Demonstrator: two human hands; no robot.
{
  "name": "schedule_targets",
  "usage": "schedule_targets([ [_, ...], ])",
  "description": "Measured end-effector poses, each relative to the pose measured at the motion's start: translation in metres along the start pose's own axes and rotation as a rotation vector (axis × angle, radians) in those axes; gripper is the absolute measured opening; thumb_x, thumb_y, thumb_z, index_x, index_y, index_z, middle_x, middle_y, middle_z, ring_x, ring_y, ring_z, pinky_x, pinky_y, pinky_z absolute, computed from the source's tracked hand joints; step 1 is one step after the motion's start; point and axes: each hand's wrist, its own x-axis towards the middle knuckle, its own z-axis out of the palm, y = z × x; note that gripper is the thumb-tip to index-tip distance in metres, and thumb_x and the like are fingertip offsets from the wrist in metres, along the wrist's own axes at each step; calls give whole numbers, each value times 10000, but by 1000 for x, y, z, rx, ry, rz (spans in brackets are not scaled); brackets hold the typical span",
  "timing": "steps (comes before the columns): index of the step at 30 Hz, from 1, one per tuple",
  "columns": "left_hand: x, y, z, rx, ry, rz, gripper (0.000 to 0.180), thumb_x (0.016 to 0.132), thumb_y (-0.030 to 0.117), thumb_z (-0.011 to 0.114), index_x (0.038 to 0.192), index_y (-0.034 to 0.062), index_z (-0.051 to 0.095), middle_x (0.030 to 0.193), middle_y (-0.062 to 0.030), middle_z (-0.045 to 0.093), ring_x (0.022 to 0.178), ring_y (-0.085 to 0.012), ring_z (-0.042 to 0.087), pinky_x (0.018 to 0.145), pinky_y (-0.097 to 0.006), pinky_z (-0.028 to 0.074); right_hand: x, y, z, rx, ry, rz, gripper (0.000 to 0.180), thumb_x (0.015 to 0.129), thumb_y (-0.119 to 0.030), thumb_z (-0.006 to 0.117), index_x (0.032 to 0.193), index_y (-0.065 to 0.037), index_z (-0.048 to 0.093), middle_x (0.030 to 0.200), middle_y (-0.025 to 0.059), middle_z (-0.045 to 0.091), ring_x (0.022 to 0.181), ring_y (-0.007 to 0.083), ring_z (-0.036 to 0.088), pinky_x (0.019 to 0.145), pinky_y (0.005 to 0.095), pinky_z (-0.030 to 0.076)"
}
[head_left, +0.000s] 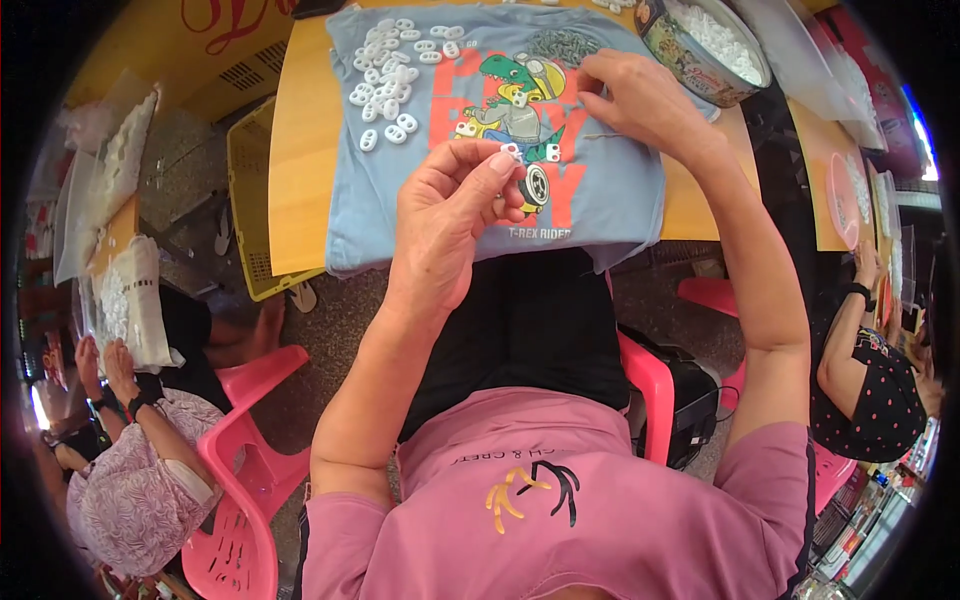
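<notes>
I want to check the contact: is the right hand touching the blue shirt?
Touching. The head view shows the right hand resting on the blue shirt, fingertips pressed on its print with no gap.

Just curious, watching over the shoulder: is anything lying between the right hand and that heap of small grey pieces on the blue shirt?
Nothing visible does. The right hand rests on the blue shirt with its fingertips right at the edge of the grey pile. The white pieces lie off to the left, out of the way.
</notes>
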Motion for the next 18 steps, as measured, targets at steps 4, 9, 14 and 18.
schedule_targets([
  [4, -1, -2, 0, -16, 5, -13, 148, 918, 121, 651, 1007, 13, 603, 892, -67, 645, 732, -113, 608, 674, -286, 552, 5, -3, -4, 106, -17, 62, 129, 843, -95, 606, 917, 8, 625, 860, 151, 650, 764, 277, 635, 702, 352, 495],
  [9, -1, 3, 0, -44, -2, 23, 146, 927, 105, 632, 1026, 4, 596, 912, -86, 651, 731, -121, 616, 664, -270, 544, -9, -35, -11, 407, 155, 126, 205, 902, -85, 613, 1082, 3, 658, 845, 65, 665, 720, 102, 598, 681, 256, 480],
  [14, -2, 3, 2, -38, 1, 46, 165, 922, 108, 642, 1032, -3, 588, 909, -77, 644, 743, -126, 616, 659, -284, 548, -28, -73, -3, 1102, 188, 247, 217, 931, -83, 620, 1114, 26, 662, 920, 59, 686, 738, 94, 606, 716, 238, 505],
  [18, -4, 3, 4, -52, -9, 50, 160, 919, 110, 650, 1017, -2, 593, 901, -68, 639, 735, -118, 609, 657, -279, 540, -38, -95, 4, 1408, 183, 327, 216, 932, -115, 642, 1093, 28, 663, 921, 72, 686, 727, 81, 598, 709, 226, 512],
])
